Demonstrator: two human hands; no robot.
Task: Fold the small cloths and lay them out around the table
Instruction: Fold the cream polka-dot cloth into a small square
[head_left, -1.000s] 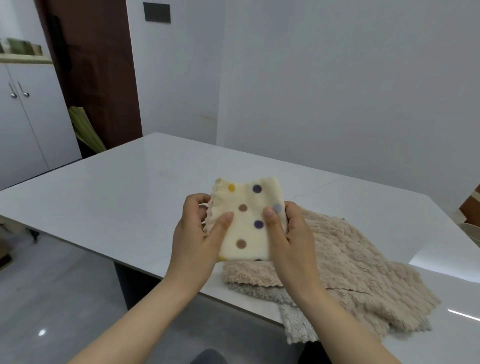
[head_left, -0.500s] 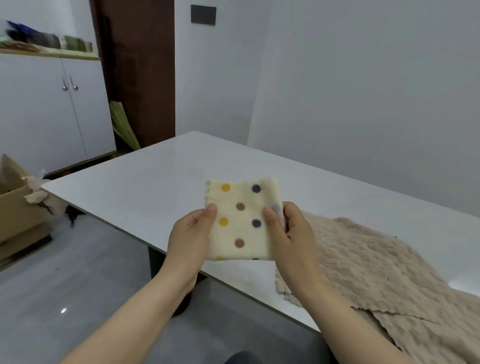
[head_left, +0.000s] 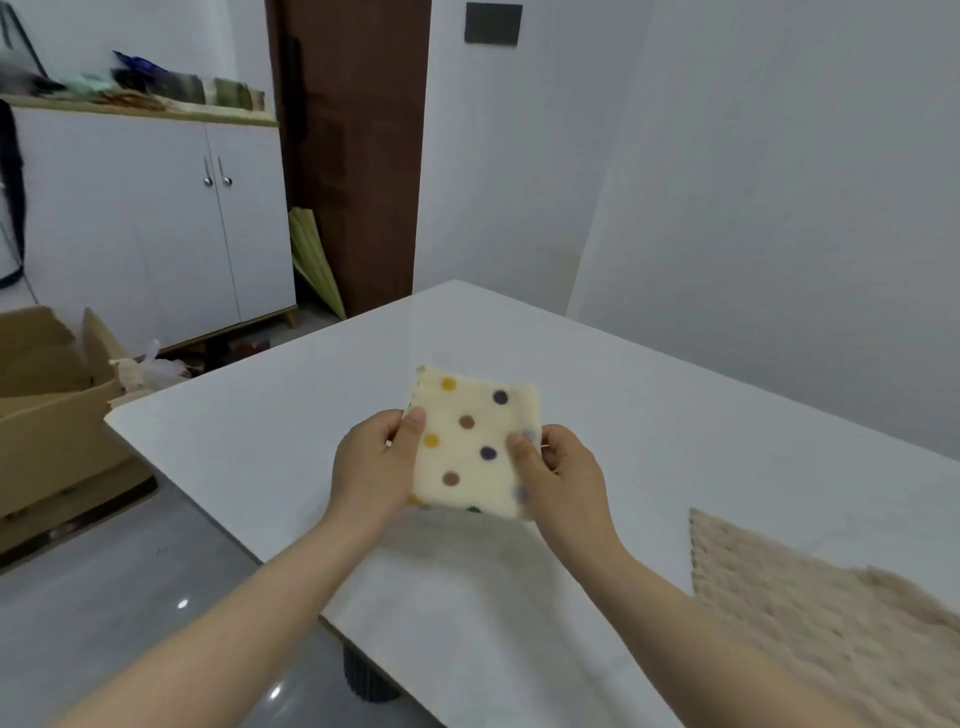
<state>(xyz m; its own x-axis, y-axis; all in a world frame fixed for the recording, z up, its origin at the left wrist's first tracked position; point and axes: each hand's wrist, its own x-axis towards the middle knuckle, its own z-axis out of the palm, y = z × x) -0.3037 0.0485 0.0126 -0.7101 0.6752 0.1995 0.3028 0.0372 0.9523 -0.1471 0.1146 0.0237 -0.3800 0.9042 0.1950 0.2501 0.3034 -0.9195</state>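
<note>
White glossy table (head_left: 675, 415) takes up the middle and right of the view, with pale grey walls behind it. Folded dotted cloth (head_left: 470, 441), cream with yellow, brown and purple spots, is held up off the surface over the table's near-left part, its face tilted toward the camera. Left hand (head_left: 369, 467) grips the cloth's 9 o'clock edge, thumb on the front face and fingers curled behind. Right hand (head_left: 563, 478) grips the 3 o'clock edge the same way, thumb pressed on the face beside a pale purple spot. Both hands are clamped on the cloth, which lies flat between them; its top edge stands free. A soft shadow lies on the tabletop at 6 o'clock, under the cloth and wrists. Beige cloth (head_left: 810, 613), fuzzy and ridged, lies flat on the table at 4 o'clock from the dotted one, well apart from it, and runs out of frame at the lower right; its far edge is blurred. Dark table leg (head_left: 363, 680) shows below the near edge at 6 o'clock. Grey polished floor (head_left: 130, 597) at 8 o'clock. Open cardboard box (head_left: 47, 415) stands on the floor at 9 o'clock. White two-door cabinet (head_left: 130, 218) at 10 o'clock, with blurred clutter along its top. Brown door (head_left: 353, 156) at 11 o'clock, a green folded item (head_left: 311, 260) leaning at its foot. Dark wall plate (head_left: 492, 23) at 12 o'clock.
</note>
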